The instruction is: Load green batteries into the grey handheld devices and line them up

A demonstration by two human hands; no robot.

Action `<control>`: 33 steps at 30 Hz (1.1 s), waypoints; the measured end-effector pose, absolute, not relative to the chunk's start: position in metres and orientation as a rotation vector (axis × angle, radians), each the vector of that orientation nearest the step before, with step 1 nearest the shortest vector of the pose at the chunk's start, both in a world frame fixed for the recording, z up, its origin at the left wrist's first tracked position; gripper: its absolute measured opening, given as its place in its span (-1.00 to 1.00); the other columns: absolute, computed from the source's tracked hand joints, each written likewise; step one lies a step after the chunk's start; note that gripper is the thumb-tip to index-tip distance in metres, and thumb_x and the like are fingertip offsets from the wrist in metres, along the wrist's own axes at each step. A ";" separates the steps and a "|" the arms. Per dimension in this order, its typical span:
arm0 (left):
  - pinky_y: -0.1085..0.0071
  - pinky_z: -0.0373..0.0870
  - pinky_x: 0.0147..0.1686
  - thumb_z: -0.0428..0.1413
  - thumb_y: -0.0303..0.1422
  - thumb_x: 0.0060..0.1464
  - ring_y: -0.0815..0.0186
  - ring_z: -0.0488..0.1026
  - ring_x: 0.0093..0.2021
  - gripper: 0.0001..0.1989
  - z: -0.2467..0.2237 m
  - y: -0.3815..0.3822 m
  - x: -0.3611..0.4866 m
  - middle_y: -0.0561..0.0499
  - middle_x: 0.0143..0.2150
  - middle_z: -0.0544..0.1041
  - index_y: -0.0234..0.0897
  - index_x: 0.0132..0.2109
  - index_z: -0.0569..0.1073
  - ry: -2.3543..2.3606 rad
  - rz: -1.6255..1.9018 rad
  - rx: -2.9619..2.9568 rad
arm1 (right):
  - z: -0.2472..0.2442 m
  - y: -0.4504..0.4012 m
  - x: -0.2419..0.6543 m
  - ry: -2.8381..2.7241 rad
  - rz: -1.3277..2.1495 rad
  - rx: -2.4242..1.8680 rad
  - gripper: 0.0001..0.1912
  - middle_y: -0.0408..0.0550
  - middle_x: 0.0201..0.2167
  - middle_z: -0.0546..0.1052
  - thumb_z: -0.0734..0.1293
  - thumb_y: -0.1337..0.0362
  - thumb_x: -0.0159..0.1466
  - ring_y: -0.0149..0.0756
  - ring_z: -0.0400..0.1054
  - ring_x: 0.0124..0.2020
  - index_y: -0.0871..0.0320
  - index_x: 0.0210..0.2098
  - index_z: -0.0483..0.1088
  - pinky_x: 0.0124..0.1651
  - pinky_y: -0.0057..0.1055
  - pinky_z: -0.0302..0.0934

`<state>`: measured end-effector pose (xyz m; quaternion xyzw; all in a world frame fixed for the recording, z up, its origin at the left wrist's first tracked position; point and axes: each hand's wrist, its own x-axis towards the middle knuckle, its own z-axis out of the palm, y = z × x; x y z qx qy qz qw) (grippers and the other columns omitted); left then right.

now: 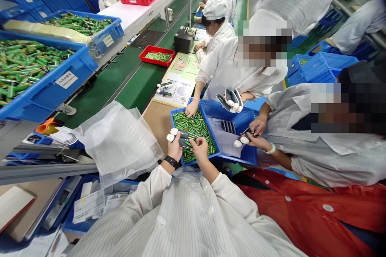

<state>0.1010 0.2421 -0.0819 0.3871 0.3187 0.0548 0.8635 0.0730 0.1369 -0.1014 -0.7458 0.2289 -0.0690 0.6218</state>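
A green belt (132, 93) ran far left; the left hand (175, 149) clasped devices (183, 142) over batteries (208, 133), likely for reach; the right hand (200, 150) pinched near, its hold unclear.

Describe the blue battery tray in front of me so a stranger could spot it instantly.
From the white striped coat at bottom centre, follow the sleeves to the left hand and right hand. Beneath them sits a rectangular blue plastic tray of small green cylindrical batteries. Unlike the blue plastic battery bins at far left, it has a co-worker's bare hand reaching in.
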 end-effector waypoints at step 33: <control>0.34 0.50 -0.17 0.41 -0.18 -0.17 0.28 0.57 -0.20 -0.56 -0.079 0.234 0.097 -0.01 -0.18 0.60 -0.25 -0.18 0.47 0.704 0.303 0.951 | -0.079 0.108 0.050 0.038 0.079 -2.165 -0.74 -0.05 -0.35 0.54 0.12 0.08 0.40 -0.25 0.46 -0.44 0.09 -0.12 0.31 -0.37 -0.44 0.21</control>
